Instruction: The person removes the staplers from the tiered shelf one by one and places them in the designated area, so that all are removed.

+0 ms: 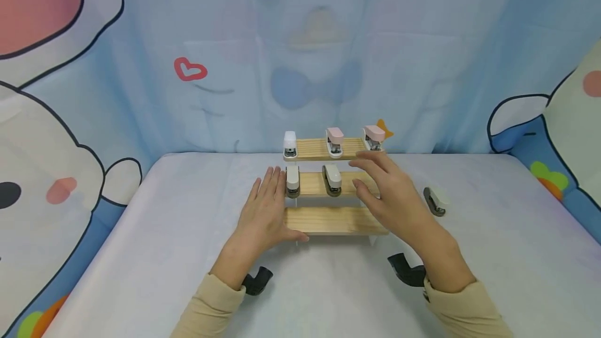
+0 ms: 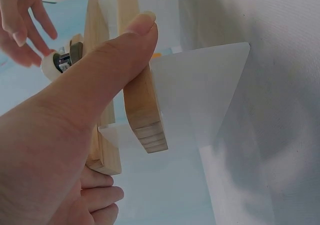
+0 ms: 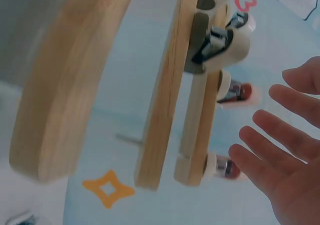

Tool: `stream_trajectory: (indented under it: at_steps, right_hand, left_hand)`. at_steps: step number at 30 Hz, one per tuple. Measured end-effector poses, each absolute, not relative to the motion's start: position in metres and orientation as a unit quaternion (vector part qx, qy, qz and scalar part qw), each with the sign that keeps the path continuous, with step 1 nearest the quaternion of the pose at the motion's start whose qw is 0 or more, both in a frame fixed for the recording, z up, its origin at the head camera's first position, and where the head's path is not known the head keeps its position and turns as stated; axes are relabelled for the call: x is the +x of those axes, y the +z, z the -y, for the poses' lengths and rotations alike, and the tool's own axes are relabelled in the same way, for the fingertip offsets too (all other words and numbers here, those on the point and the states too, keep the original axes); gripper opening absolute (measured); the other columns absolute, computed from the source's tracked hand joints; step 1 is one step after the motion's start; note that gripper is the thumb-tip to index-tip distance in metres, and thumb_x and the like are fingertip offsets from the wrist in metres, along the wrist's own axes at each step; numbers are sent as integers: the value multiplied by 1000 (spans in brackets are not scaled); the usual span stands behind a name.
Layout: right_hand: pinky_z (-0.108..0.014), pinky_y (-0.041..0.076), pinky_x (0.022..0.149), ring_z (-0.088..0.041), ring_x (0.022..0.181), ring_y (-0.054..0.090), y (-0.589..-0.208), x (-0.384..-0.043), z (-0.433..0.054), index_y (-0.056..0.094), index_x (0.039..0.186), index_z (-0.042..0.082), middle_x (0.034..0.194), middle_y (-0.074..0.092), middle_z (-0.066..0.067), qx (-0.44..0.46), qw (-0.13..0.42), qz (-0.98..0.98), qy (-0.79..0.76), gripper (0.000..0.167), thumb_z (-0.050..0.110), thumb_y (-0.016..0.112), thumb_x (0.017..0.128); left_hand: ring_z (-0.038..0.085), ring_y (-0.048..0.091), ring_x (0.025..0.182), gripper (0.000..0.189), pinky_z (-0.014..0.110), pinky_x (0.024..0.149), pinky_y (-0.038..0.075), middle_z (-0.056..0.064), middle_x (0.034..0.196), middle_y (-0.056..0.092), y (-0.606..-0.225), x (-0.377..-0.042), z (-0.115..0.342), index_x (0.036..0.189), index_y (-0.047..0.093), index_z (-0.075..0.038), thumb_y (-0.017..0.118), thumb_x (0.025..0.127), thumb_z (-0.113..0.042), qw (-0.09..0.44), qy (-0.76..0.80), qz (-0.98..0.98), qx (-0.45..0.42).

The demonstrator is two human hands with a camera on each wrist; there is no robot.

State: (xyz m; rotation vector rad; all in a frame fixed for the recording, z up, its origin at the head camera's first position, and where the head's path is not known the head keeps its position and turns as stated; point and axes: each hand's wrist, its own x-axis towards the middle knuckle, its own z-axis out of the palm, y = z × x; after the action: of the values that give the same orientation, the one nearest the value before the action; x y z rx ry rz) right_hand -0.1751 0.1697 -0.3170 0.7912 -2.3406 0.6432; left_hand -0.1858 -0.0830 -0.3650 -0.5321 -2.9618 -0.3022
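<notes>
A three-tier wooden shelf [image 1: 336,220] with clear side supports stands on the table. My left hand [image 1: 267,218] lies along its left end, fingers straight, thumb across the front of the lowest plank [image 2: 145,115]. My right hand [image 1: 394,197] hovers over the right end of the middle plank [image 1: 312,185], fingers loosely bent with nothing between them. On that plank sit a white stapler [image 1: 292,180] at the left and another white stapler [image 1: 332,179] near the middle. The top plank carries a white stapler [image 1: 290,144] and two pink staplers [image 1: 335,141].
One more pale stapler [image 1: 435,201] lies on the white tablecloth [image 1: 493,254], right of the shelf and beyond my right wrist. A blue cartoon curtain [image 1: 225,108] hangs behind the table. Black wrist mounts [image 1: 406,271] stick out inward below both hands.
</notes>
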Motion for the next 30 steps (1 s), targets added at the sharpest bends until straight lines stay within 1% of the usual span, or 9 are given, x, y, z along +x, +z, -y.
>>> stream_trajectory:
  at_steps: [4,10,15,22,24,27,30]
  right_hand:
    - [-48,57,84,-35,115,60,-324,-179,-158,64,121,-1,130,58,-19,309,281,874,249,33,1,69,89]
    - [-51,56,89,-37,119,58,-332,-181,-149,63,122,0,133,56,-21,305,266,880,249,34,9,71,91]
    - [-50,55,91,-36,121,58,-335,-184,-144,62,123,0,133,55,-21,307,265,880,249,36,10,72,90]
    - [-50,53,98,-38,124,55,-342,-186,-128,63,123,1,132,56,-21,311,273,880,232,39,14,75,89]
    - [-50,53,98,-38,125,54,-344,-186,-126,63,124,2,132,56,-21,302,277,884,224,40,15,75,88]
    - [-49,54,97,-38,127,53,-347,-186,-126,62,126,3,135,54,-20,288,266,894,216,42,14,75,88]
    - [-47,56,93,-36,123,56,-350,-187,-127,58,131,4,138,51,-19,280,251,901,218,47,11,75,87]
  left_hand:
    - [29,6,156,143,45,127,9,17,166,9,-365,-186,82,158,10,2,83,58,-71,61,-94,978,-175]
    - [29,7,156,143,46,127,9,17,166,10,-367,-186,81,157,11,2,83,58,-70,59,-98,977,-179]
    - [29,5,156,143,45,127,8,18,166,10,-366,-186,83,157,11,3,83,58,-71,57,-95,978,-174]
    - [29,7,156,142,44,127,10,20,165,14,-365,-186,85,157,13,4,84,58,-70,67,-93,978,-175]
    - [29,7,156,142,45,127,10,20,165,14,-365,-186,84,157,13,4,84,58,-70,68,-95,977,-176]
    - [28,6,156,142,45,127,10,19,165,12,-365,-186,83,157,13,3,84,58,-70,65,-98,977,-177]
    - [29,6,156,142,45,127,10,19,166,11,-365,-186,82,157,12,3,84,58,-69,63,-100,977,-178]
